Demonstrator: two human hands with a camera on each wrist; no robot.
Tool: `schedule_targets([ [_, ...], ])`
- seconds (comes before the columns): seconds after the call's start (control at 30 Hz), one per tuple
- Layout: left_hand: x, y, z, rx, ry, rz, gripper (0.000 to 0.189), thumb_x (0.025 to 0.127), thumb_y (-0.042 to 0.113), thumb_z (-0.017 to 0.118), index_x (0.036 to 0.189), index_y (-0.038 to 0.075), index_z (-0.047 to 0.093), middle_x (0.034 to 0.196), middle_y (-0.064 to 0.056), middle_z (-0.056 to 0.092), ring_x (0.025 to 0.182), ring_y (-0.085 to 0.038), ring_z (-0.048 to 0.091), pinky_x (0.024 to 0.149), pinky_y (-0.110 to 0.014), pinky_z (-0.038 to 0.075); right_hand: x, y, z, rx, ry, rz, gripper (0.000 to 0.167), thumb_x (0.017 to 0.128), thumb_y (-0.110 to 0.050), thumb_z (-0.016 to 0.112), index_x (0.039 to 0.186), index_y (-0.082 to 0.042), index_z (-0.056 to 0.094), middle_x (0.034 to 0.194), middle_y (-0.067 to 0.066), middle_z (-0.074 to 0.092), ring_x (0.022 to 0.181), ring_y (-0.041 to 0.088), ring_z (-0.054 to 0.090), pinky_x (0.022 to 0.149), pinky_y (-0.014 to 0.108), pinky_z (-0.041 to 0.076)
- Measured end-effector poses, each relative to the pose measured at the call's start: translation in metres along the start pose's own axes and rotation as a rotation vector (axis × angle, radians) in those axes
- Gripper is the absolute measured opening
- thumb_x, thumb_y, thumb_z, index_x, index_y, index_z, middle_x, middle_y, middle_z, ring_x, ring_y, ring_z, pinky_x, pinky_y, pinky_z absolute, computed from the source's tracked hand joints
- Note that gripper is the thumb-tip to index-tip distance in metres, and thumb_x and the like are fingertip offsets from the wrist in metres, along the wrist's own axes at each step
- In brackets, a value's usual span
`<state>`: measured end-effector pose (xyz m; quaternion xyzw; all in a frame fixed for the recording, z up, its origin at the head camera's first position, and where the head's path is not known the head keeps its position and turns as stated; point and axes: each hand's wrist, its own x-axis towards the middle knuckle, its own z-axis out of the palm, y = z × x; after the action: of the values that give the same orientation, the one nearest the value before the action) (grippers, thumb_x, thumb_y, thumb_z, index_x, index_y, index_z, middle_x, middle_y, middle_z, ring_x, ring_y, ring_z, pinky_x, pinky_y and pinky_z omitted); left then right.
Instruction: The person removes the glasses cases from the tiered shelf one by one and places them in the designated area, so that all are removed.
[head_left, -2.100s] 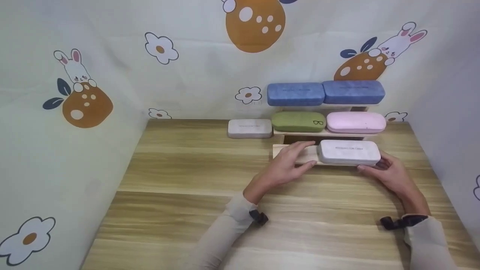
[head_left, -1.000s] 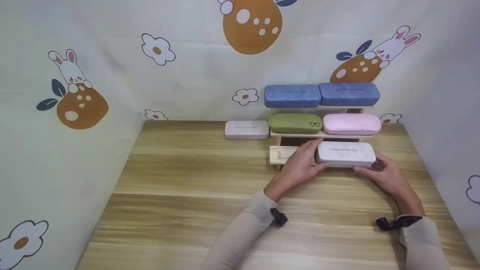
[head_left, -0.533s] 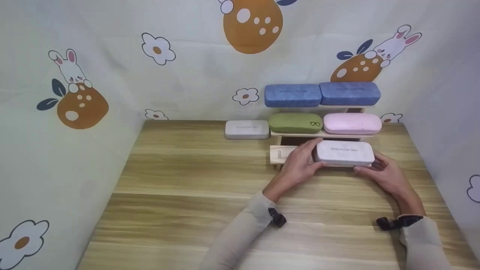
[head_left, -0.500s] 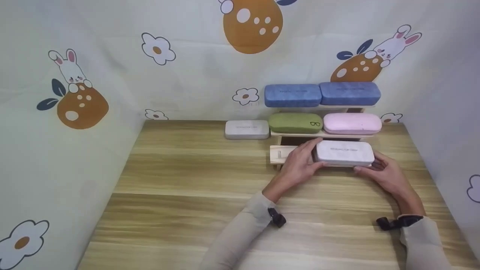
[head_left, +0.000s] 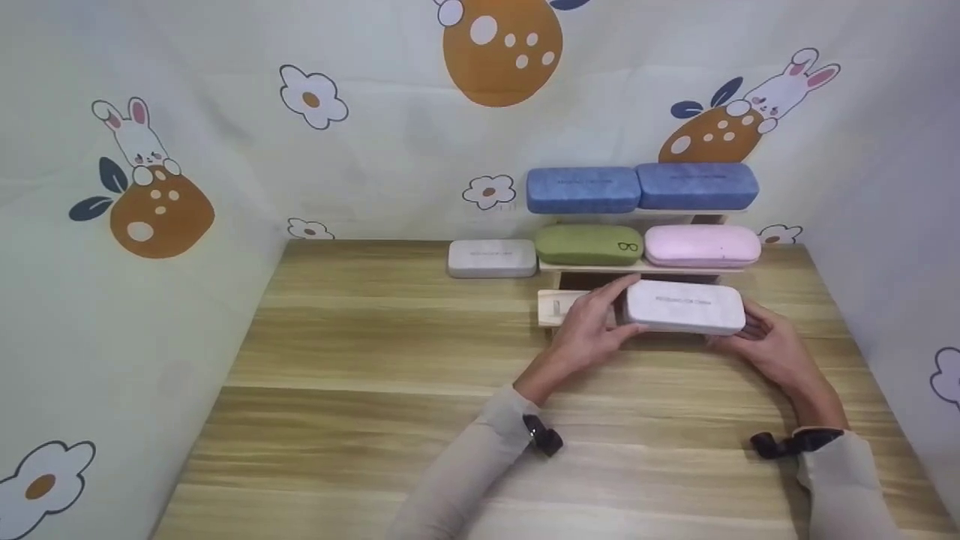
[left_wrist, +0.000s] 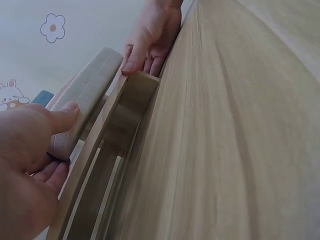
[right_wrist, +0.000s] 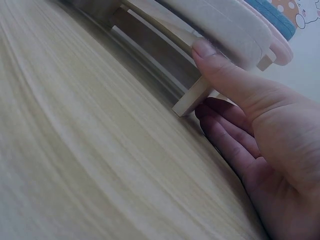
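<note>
My left hand (head_left: 589,330) grips the left end of a white glasses case (head_left: 684,306) with small dark lettering. In the left wrist view a gap shows between this case (left_wrist: 92,82) and the lowest step of a stepped wooden rack (left_wrist: 90,160), so it is slightly raised. At the rack's right end my right hand (head_left: 784,352) holds that lowest step. The right wrist view shows its thumb on the step's edge and its fingers curled by the rack's leg (right_wrist: 192,97). The case partly covers the right fingertips in the head view.
A green glasses case (head_left: 589,246) and a pink one (head_left: 702,246) lie on the middle step. Two blue cases (head_left: 583,190) fill the top step. A smaller whitish case (head_left: 492,259) stands left of the rack on the wood-grain table (head_left: 360,330), near the printed backdrop.
My left hand has moved right from the rack's step onto the white case's left end. The case has come up slightly and shifted a little left. The right hand stays at the rack.
</note>
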<state>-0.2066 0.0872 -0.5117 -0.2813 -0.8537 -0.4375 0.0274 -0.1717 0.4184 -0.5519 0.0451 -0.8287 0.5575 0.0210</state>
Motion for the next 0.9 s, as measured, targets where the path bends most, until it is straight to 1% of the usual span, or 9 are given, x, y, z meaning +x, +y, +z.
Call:
schedule_targets([
  [0.17,-0.004,-0.002,-0.003,-0.052,0.004,0.030,0.080,0.092,0.030,0.088,0.162,0.020,0.050,0.161,-0.002,0.059,0.145,-0.013,0.059,0.125,-0.020,0.043,0.000,0.001,0.000,-0.009,0.014,-0.026,0.086,0.087,0.002,0.088,0.159,0.009,0.043,0.121,-0.033,0.069,0.110,-0.011,0.070,0.095,0.007,0.058],
  [0.27,-0.007,-0.003,-0.006,-0.088,0.003,0.033,0.080,0.092,0.029,0.088,0.162,0.021,0.050,0.160,-0.003,0.061,0.144,-0.013,0.060,0.124,-0.019,0.044,0.000,0.001,-0.001,-0.024,0.018,-0.029,0.086,0.087,0.001,0.088,0.159,0.010,0.042,0.124,-0.031,0.068,0.110,-0.014,0.068,0.096,0.006,0.056],
  [0.37,-0.011,-0.004,-0.011,-0.108,0.007,0.039,0.081,0.091,0.029,0.089,0.161,0.021,0.051,0.158,-0.004,0.062,0.141,-0.012,0.062,0.122,-0.019,0.046,-0.001,0.002,-0.001,-0.035,0.015,-0.030,0.087,0.089,0.000,0.088,0.160,0.011,0.040,0.140,-0.013,0.070,0.112,-0.016,0.066,0.097,0.006,0.056],
  [0.43,-0.013,-0.005,-0.015,-0.123,0.009,0.043,0.081,0.090,0.028,0.089,0.161,0.021,0.051,0.156,-0.006,0.064,0.138,-0.012,0.064,0.118,-0.018,0.049,-0.001,0.002,-0.001,-0.041,0.012,-0.033,0.086,0.090,0.000,0.087,0.161,0.011,0.039,0.148,0.000,0.065,0.114,-0.017,0.064,0.098,0.007,0.056],
  [0.5,-0.016,-0.006,-0.018,-0.141,0.009,0.046,0.081,0.089,0.026,0.090,0.161,0.021,0.052,0.154,-0.008,0.066,0.136,-0.012,0.066,0.114,-0.017,0.052,0.000,0.001,-0.001,-0.047,0.010,-0.041,0.084,0.091,0.000,0.086,0.161,0.008,0.040,0.151,0.004,0.062,0.115,-0.017,0.064,0.099,0.007,0.056],
  [0.63,-0.021,-0.007,-0.027,-0.186,0.007,0.047,0.081,0.088,0.022,0.091,0.160,0.019,0.053,0.151,-0.012,0.067,0.135,-0.016,0.068,0.111,-0.019,0.056,0.002,0.001,0.000,-0.019,0.005,-0.070,0.078,0.092,0.001,0.084,0.160,0.004,0.046,0.145,-0.015,0.065,0.118,-0.015,0.065,0.101,0.007,0.055],
  [0.7,-0.024,-0.008,-0.031,-0.195,0.010,0.046,0.080,0.088,0.020,0.091,0.159,0.018,0.054,0.152,-0.013,0.066,0.136,-0.017,0.067,0.110,-0.019,0.057,0.003,0.001,0.000,0.006,0.001,-0.079,0.077,0.092,0.002,0.083,0.160,0.004,0.047,0.142,-0.021,0.066,0.120,-0.013,0.066,0.101,0.008,0.055],
  [0.8,-0.028,-0.011,-0.038,-0.228,0.014,0.052,0.080,0.087,0.014,0.091,0.158,0.014,0.055,0.153,-0.015,0.065,0.137,-0.020,0.066,0.107,-0.022,0.060,0.003,0.000,0.000,0.017,-0.003,-0.079,0.078,0.092,0.002,0.084,0.160,0.003,0.047,0.141,-0.020,0.067,0.120,-0.012,0.066,0.101,0.008,0.055],
  [0.9,-0.032,-0.014,-0.047,-0.244,0.021,0.052,0.080,0.086,0.011,0.091,0.158,0.013,0.055,0.154,-0.016,0.064,0.138,-0.021,0.065,0.104,-0.024,0.062,0.002,0.000,0.000,0.005,-0.008,-0.065,0.081,0.091,-0.001,0.085,0.162,0.000,0.045,0.144,-0.011,0.070,0.120,-0.010,0.067,0.101,0.009,0.056],
])
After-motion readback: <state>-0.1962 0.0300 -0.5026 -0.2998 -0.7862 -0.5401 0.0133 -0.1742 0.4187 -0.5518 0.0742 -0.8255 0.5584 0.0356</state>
